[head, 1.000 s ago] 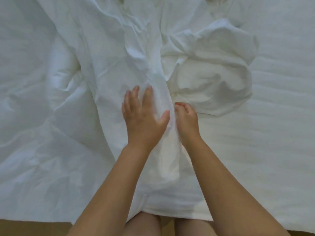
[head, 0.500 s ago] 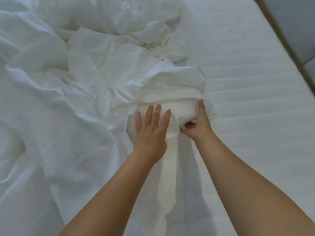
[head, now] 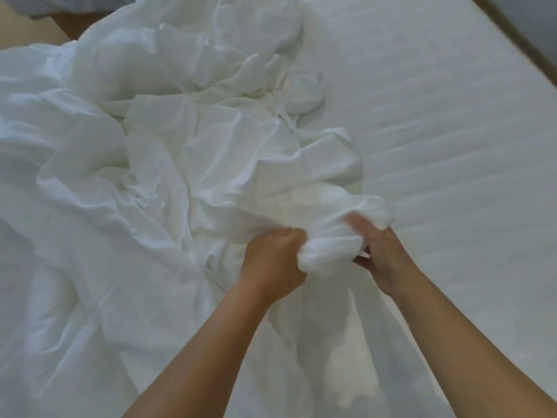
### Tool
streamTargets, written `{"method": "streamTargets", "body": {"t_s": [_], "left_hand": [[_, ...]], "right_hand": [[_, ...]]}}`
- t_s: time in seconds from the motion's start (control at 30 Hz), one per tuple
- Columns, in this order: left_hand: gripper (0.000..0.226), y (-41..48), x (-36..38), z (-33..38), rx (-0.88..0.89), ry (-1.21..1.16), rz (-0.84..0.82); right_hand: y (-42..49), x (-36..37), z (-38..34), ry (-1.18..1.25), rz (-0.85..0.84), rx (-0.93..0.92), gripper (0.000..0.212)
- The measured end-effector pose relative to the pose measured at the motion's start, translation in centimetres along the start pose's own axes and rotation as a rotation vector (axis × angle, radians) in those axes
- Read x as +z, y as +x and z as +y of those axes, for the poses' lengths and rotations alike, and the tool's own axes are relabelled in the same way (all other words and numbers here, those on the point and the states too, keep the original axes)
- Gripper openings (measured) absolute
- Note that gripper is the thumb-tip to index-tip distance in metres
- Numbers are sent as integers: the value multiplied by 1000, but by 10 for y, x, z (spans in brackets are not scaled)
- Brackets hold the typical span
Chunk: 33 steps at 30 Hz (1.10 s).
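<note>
- Upper left corner of the frame: a tan surface (head: 21,25) shows beyond the bedding. A strip of grey fabric (head: 75,6) lies along the top edge just beside it.
- Left half and centre of the frame: a white sheet (head: 180,176) lies crumpled in deep folds on the bed. It reaches from the left edge to just past the middle and is piled highest at the upper centre. A length of it hangs down between the two forearms toward the bottom edge.
- Lower centre: the left hand (head: 272,260) is seen from the back. Its fingers are curled down into the cloth and clench a fold of the sheet. The forearm runs to the bottom edge of the frame.
- Between the two hands: a bunch (head: 328,248) of the sheet is gathered into a thick roll and touches both hands.
- Right of centre: the right hand (head: 382,257) grasps the right end of the bunch. Its fingers (head: 355,224) lie over the top and the thumb sits beneath. The fingers are blurred, so their exact placing cannot be told.
- Right half of the frame: a bare white mattress (head: 437,131) with faint quilted lines lies exposed. The right edge of the sheet rests on it.
- Upper right corner: the dark edge of the bed frame (head: 518,28) runs diagonally along the mattress side.
</note>
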<state>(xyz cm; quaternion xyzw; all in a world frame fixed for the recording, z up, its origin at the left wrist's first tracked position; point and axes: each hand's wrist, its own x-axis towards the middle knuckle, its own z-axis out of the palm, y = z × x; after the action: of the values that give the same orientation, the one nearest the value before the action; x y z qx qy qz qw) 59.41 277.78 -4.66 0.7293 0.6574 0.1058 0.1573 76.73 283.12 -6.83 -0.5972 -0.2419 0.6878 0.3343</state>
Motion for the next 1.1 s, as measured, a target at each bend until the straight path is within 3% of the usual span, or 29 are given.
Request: {"method": "streamTargets", "body": {"t_s": [0.07, 0.1, 0.17, 0.23, 0.27, 0.33, 0.5, 0.6, 0.77, 0.9, 1.0, 1.1], "left_hand": [[32, -32, -4, 0, 86, -22, 13], [35, -46, -5, -1, 125, -13, 7], [38, -66, -6, -4, 125, -7, -16], [39, -74, -5, -5, 77, -16, -4], [39, -75, -3, -5, 56, -17, 9], [38, -75, 2, -4, 31, -24, 35], [23, -69, 11, 8, -87, -52, 65], [15, -56, 7, 35, -130, -99, 129], [31, -27, 21, 155, 14, -118, 175], [32, 4, 56, 277, 80, -203, 127], [35, 41, 83, 374, 54, -295, 56], [40, 78, 116, 470, 131, -395, -23]], "right_hand": [[1, -12, -11, -56, 153, 30, 70], [0, -13, -15, -208, 171, 29, 86], [-8, 0, -17, -610, -47, 94, 102], [-20, 18, -7, -784, -340, 330, 105], [-26, 25, -2, -785, -416, 416, 104], [-32, 32, 8, -746, -452, 409, 95], [-33, 34, 10, -508, -355, 91, 32], [-39, 10, -7, -285, -352, -36, 26], [-55, -107, -45, -98, -371, -145, 40], [-68, -237, -79, -44, -322, -192, 31], [-71, -340, -114, -4, -226, -230, 41], [-79, -439, -148, 22, -69, -279, 37]]}}
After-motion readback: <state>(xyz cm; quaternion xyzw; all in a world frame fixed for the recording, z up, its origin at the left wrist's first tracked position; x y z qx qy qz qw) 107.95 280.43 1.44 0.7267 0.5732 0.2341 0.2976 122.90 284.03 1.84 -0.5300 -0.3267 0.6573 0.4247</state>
